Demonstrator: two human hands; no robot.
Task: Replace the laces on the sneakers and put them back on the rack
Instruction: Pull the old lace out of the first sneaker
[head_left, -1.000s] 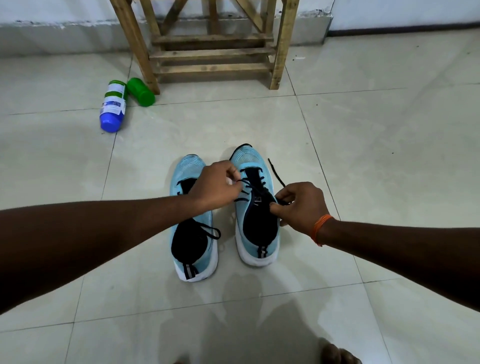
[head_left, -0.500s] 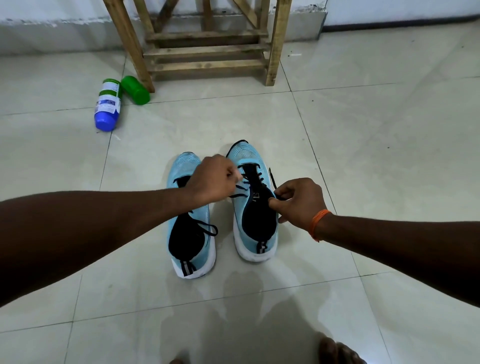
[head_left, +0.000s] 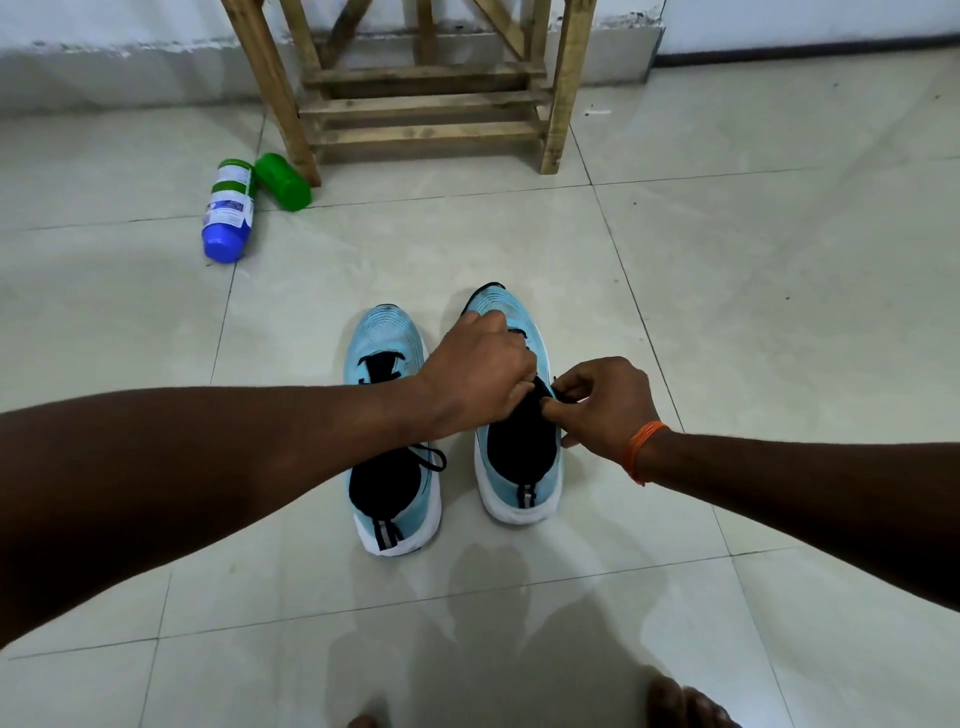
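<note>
At the bottom edge, bare toes rest on the pale tiled floor. Ahead, two light-blue sneakers with white soles and black collars stand side by side, heels toward the camera. A black lace loop hangs off the left sneaker. Over the right sneaker, the left hand curls its fingers onto the black lace, and the right hand, an orange thread at its wrist, pinches the same lace. Farther off lie a blue-capped bottle and a green bottle, beside the wooden rack.
</note>
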